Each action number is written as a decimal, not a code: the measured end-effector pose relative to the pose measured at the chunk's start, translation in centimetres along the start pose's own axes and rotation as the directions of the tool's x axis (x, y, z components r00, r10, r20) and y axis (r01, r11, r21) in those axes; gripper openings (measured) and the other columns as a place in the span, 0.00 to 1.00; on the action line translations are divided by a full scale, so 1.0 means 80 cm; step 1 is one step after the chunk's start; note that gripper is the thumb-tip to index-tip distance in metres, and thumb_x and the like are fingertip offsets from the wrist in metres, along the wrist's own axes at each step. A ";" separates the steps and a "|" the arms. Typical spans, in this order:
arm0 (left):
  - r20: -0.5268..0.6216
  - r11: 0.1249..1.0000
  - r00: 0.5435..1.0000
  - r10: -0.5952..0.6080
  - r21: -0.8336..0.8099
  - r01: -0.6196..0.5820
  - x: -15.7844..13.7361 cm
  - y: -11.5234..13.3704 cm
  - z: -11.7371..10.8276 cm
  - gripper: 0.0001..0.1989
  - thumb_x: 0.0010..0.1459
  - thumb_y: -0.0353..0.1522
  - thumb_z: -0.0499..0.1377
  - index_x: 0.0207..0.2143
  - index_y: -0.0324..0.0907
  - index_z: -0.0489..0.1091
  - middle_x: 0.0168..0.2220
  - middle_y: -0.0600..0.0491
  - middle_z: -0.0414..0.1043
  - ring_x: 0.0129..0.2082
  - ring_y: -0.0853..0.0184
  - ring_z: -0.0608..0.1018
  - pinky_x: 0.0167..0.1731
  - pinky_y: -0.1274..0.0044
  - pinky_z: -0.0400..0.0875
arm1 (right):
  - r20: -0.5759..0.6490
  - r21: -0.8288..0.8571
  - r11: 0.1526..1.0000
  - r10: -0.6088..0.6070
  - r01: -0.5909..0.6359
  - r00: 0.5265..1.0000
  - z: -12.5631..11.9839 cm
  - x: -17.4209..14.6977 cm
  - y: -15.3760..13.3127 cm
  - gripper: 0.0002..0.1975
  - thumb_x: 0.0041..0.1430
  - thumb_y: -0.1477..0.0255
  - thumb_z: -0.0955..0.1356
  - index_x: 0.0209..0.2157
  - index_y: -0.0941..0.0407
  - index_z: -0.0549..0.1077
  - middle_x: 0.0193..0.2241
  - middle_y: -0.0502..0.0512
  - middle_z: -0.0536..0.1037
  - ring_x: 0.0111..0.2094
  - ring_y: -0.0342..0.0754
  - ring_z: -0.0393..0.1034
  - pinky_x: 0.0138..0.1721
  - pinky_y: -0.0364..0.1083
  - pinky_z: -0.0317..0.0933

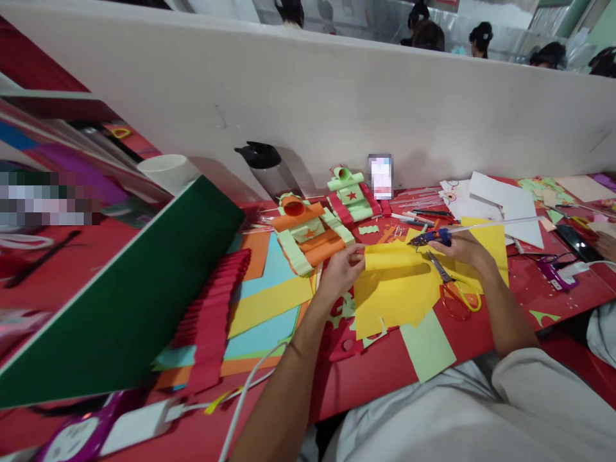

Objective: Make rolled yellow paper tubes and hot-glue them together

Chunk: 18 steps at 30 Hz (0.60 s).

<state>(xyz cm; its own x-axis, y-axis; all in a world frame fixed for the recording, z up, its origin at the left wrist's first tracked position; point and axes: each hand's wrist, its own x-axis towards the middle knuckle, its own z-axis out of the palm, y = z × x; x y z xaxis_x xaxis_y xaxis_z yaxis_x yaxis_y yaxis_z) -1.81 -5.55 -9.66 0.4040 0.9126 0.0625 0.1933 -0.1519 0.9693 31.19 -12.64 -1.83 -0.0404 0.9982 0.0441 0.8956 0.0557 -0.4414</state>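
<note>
My left hand (344, 269) pinches the left end of a rolled sheet of yellow paper (392, 258). In my right hand (464, 250) is a blue hot glue gun (430, 238), a long clear glue stick (505, 222) jutting from its back. Its nozzle points left, close to the roll's upper edge; whether it touches is too small to tell. Below that hand, scissors (452, 285) with red and yellow handles rest on the yellow sheets. Two paper scroll crafts, one orange and green (312, 234), one green and red (353, 196), stand behind my left hand.
Coloured paper sheets (269, 305) and red crepe strips (212, 321) lie to the left, beside a leaning green board (129, 295). A black-lidded bottle (269, 170) and a phone (380, 176) stand by the white partition (308, 96). A white cable (250, 378) crosses the front edge.
</note>
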 end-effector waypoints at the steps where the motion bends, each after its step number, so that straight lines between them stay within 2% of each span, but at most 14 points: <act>1: 0.016 1.000 1.000 -0.002 -0.016 0.002 0.000 -0.001 0.001 0.22 0.50 0.38 0.64 0.48 0.41 0.78 0.28 0.53 0.80 0.27 0.64 0.78 0.25 0.79 0.66 | 0.015 0.016 1.000 -0.005 0.005 1.000 0.003 0.002 -0.004 0.20 0.68 0.52 0.66 0.29 0.52 0.74 0.29 0.54 0.79 0.31 0.52 0.71 0.34 0.49 0.59; 6: 0.058 0.997 0.998 -0.018 -0.080 0.022 0.000 -0.007 0.008 0.23 0.50 0.38 0.65 0.49 0.40 0.77 0.29 0.52 0.81 0.28 0.63 0.80 0.27 0.78 0.68 | 0.023 0.108 0.990 -0.093 0.090 0.995 0.021 0.010 -0.026 0.19 0.66 0.52 0.68 0.30 0.52 0.73 0.30 0.52 0.79 0.31 0.50 0.70 0.35 0.48 0.60; 10: 0.052 0.995 0.998 -0.031 -0.092 0.036 -0.001 -0.006 0.010 0.22 0.50 0.38 0.65 0.48 0.41 0.77 0.29 0.52 0.81 0.28 0.63 0.80 0.27 0.78 0.68 | 0.038 0.242 0.968 -0.079 0.067 0.996 0.029 0.013 -0.029 0.20 0.64 0.50 0.69 0.29 0.52 0.75 0.29 0.51 0.78 0.32 0.49 0.70 0.37 0.47 0.61; 14: 0.017 0.994 0.999 -0.036 -0.102 0.037 -0.001 -0.004 0.008 0.21 0.49 0.38 0.67 0.46 0.41 0.78 0.27 0.53 0.80 0.26 0.64 0.78 0.25 0.78 0.65 | -0.056 0.516 0.854 -0.051 0.072 0.997 0.024 0.015 -0.007 0.27 0.59 0.42 0.70 0.28 0.53 0.73 0.26 0.52 0.74 0.30 0.49 0.68 0.35 0.48 0.64; 18: 0.014 0.984 1.000 -0.019 -0.179 0.022 0.000 -0.002 0.006 0.22 0.48 0.38 0.69 0.47 0.40 0.78 0.30 0.52 0.82 0.28 0.63 0.80 0.29 0.77 0.70 | 0.046 0.702 0.711 -0.100 0.039 0.994 0.020 0.012 0.019 0.34 0.57 0.34 0.68 0.28 0.53 0.70 0.24 0.52 0.71 0.24 0.46 0.63 0.29 0.48 0.61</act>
<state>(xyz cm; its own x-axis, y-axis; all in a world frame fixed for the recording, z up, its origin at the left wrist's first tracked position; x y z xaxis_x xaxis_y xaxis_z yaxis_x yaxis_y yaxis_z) -1.38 -5.70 -9.96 0.4131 0.9098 0.0403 0.0390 -0.0620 0.9973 31.79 -11.60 -3.86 -0.1498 0.9876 0.0465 0.3242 0.0935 -0.9413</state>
